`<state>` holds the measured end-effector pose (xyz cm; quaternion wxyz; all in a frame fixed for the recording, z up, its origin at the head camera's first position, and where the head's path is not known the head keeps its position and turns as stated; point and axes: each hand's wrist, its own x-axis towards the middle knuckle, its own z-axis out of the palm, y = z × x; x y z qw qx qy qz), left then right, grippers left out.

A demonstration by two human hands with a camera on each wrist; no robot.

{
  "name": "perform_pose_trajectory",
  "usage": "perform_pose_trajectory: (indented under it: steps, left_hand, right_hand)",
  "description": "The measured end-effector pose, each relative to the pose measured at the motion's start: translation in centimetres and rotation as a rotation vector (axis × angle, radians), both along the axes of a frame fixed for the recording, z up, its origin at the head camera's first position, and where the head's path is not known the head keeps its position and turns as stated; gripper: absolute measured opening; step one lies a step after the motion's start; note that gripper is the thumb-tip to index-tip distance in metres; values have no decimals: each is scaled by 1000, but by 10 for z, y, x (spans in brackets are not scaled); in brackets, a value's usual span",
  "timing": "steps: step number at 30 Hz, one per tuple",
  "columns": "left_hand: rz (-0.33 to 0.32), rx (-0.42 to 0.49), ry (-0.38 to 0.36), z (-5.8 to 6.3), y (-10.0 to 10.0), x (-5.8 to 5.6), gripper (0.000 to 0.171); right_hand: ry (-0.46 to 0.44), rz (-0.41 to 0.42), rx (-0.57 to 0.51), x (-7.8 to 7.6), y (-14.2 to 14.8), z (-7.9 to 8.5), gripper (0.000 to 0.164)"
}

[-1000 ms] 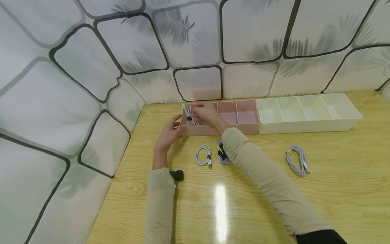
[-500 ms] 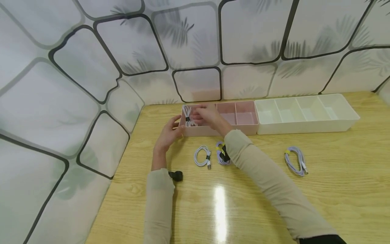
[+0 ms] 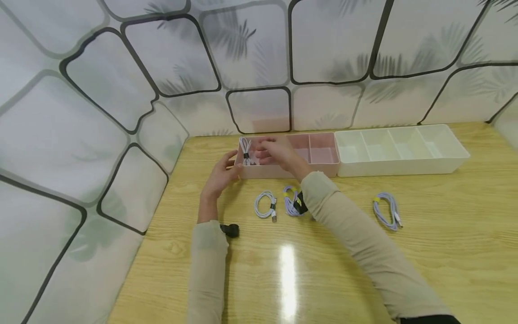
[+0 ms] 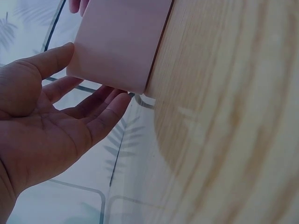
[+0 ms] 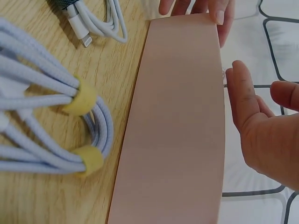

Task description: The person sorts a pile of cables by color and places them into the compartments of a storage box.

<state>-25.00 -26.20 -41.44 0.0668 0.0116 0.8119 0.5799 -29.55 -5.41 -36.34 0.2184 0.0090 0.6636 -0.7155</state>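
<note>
In the head view, a white cable bundle [image 3: 245, 151] with a black tie stands in the leftmost compartment of a pink divided box [image 3: 287, 171]. My left hand [image 3: 219, 177] grips that box's left end. The left wrist view shows the thumb at one edge of the box [image 4: 119, 44] and the fingers along its end. My right hand [image 3: 280, 154] is over the compartments just right of the bundle, its fingers loosely bent and holding nothing. In the right wrist view, this hand [image 5: 266, 135] is beside the box's upper rim, palm toward the left end.
A white divided box [image 3: 400, 168] adjoins the pink one on the right. In front lie a white cable coil [image 3: 262, 213], a lilac coil [image 3: 289, 206] partly behind the black right wrist camera [image 3: 300, 204], and another lilac coil [image 3: 392, 211]. A patterned wall stands behind the table.
The white bundle has straightened up from a rightward lean. My right hand has drawn slightly away from it to the right. My left hand has kept its place on the box.
</note>
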Motion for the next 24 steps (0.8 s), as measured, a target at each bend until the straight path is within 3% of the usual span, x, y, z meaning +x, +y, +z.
perform_pose_trajectory:
  steps: [15,24]
  left_hand:
    - [-25,23,-6,4,0,1,60]
    - [-21,-17,7,2,-2,2,57]
  right_hand:
    - [50,80,7,6,31,3,45]
    - [57,124,34,10,55,3,48]
